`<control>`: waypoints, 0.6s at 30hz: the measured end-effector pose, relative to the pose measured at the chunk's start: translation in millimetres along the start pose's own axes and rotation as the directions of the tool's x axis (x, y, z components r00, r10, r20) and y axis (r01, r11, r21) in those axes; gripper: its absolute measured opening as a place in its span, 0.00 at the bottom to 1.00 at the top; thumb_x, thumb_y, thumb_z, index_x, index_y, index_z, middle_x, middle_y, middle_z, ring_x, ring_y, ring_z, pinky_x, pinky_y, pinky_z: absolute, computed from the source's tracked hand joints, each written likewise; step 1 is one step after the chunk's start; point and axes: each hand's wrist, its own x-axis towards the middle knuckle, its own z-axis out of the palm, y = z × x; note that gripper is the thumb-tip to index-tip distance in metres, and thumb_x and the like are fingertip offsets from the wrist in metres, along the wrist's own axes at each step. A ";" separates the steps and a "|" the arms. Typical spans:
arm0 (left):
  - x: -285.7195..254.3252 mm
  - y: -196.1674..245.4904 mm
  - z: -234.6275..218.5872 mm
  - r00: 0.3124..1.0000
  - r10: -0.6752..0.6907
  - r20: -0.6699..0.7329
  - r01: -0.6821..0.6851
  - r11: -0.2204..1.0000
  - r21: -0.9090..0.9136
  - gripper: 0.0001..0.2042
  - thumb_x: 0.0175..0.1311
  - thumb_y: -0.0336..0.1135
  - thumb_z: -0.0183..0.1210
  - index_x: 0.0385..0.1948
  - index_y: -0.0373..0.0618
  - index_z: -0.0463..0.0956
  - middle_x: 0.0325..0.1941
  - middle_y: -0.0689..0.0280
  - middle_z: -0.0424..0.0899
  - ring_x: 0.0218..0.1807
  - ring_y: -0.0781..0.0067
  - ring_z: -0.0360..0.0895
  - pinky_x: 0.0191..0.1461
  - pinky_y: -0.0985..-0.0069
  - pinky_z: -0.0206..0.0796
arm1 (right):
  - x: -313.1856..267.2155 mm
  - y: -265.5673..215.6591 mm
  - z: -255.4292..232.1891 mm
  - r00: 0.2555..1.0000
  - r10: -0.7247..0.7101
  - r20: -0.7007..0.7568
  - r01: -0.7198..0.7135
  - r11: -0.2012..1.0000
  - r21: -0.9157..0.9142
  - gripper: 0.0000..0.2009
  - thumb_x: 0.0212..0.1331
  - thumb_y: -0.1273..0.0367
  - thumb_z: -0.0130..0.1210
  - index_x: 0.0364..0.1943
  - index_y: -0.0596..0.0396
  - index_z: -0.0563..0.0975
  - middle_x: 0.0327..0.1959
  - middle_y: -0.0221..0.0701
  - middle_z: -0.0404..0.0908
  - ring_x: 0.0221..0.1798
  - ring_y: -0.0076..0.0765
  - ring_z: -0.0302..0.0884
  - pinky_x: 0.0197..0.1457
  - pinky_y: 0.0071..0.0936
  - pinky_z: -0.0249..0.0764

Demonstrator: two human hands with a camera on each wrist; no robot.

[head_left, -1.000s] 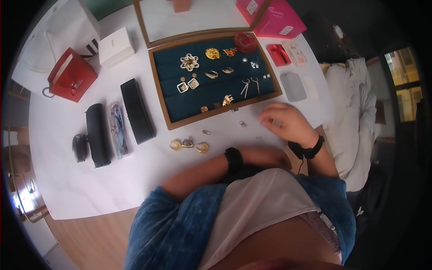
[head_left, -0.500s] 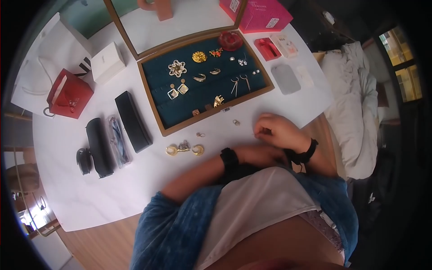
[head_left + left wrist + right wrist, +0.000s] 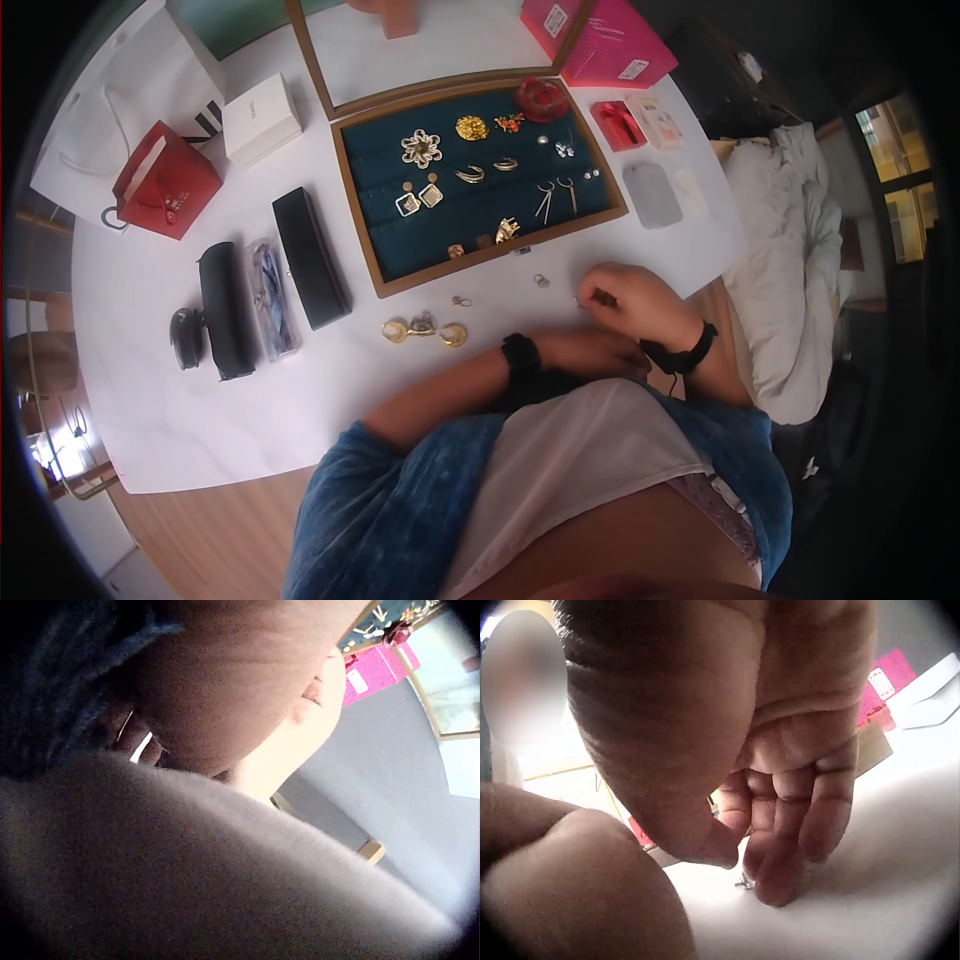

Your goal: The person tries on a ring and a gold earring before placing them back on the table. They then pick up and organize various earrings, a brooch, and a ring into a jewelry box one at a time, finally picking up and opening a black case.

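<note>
In the head view my right hand (image 3: pixel 638 303) is low over the table, fingers curled toward the thumb. A small silvery piece of jewellery (image 3: pixel 577 302) shows at its fingertips; the right wrist view has a silvery piece (image 3: pixel 744 883) by the fingers. My left hand (image 3: pixel 605 353) lies near the front edge beside the right wrist, its fingers loosely bent and partly hidden. Left of the right hand are a small ring-like piece (image 3: pixel 541 281), another small piece (image 3: pixel 461 301) and gold hoop earrings (image 3: pixel 453 335). Behind them lies a glass-lidded jewellery case (image 3: pixel 375 235), lid raised, holding brooches and earrings.
Left on the table are a black box (image 3: pixel 310 258), a clear pouch (image 3: pixel 268 300), a black case (image 3: pixel 226 310), a red gift bag (image 3: pixel 170 180) and a white box (image 3: pixel 260 118). To the right lie a grey pad (image 3: pixel 653 195), a red box (image 3: pixel 619 125) and a pink box (image 3: pixel 605 45).
My right hand has come down toward the front of the table, its fingers curling in at the small piece there. The left hand stays near the front edge; the head view has shifted slightly.
</note>
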 end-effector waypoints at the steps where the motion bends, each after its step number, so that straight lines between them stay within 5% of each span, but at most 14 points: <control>1: -0.9 1.1 -0.4 1.000 -0.018 -0.010 0.018 1.000 -0.019 0.21 0.84 0.46 0.56 0.66 0.41 0.79 0.68 0.56 0.83 0.73 0.64 0.75 0.80 0.67 0.61 | 2.6 0.1 -2.9 1.000 0.002 -0.021 -0.002 1.000 0.015 0.07 0.60 0.75 0.65 0.41 0.55 0.81 0.39 0.36 0.82 0.40 0.44 0.84 0.45 0.37 0.80; 5: 0.9 -0.4 0.1 0.998 -0.064 -0.028 0.063 0.997 -0.043 0.22 0.84 0.46 0.55 0.68 0.40 0.78 0.70 0.55 0.81 0.74 0.62 0.74 0.81 0.67 0.59 | 14.2 -3.4 -13.4 0.996 -0.035 -0.077 0.036 0.999 0.010 0.07 0.61 0.75 0.66 0.42 0.58 0.81 0.38 0.37 0.82 0.39 0.38 0.85 0.44 0.33 0.80; 9: 3.9 -14.5 2.0 0.996 0.094 -0.005 -0.094 0.996 0.001 0.22 0.83 0.46 0.55 0.66 0.40 0.79 0.70 0.55 0.81 0.75 0.62 0.74 0.82 0.66 0.59 | 10.1 -1.5 -21.7 0.997 0.019 0.080 -0.019 1.000 0.001 0.07 0.60 0.73 0.69 0.40 0.56 0.82 0.37 0.35 0.83 0.39 0.40 0.84 0.44 0.34 0.79; 11: 4.3 -8.4 -3.6 0.998 0.058 0.032 -0.059 0.997 0.053 0.21 0.83 0.47 0.56 0.65 0.40 0.80 0.69 0.55 0.82 0.74 0.62 0.74 0.81 0.66 0.60 | 5.1 8.3 -16.5 0.991 0.020 0.129 -0.014 0.999 -0.044 0.07 0.59 0.71 0.70 0.39 0.54 0.83 0.36 0.34 0.83 0.39 0.41 0.84 0.44 0.35 0.79; 18: -0.5 -0.3 -1.1 0.999 -0.015 0.034 0.016 0.999 -0.045 0.20 0.82 0.46 0.58 0.64 0.41 0.82 0.68 0.55 0.84 0.74 0.63 0.76 0.81 0.65 0.62 | -1.3 3.5 8.6 0.996 0.091 0.020 -0.090 0.994 -0.069 0.08 0.56 0.69 0.73 0.36 0.52 0.84 0.35 0.35 0.84 0.39 0.42 0.85 0.43 0.37 0.79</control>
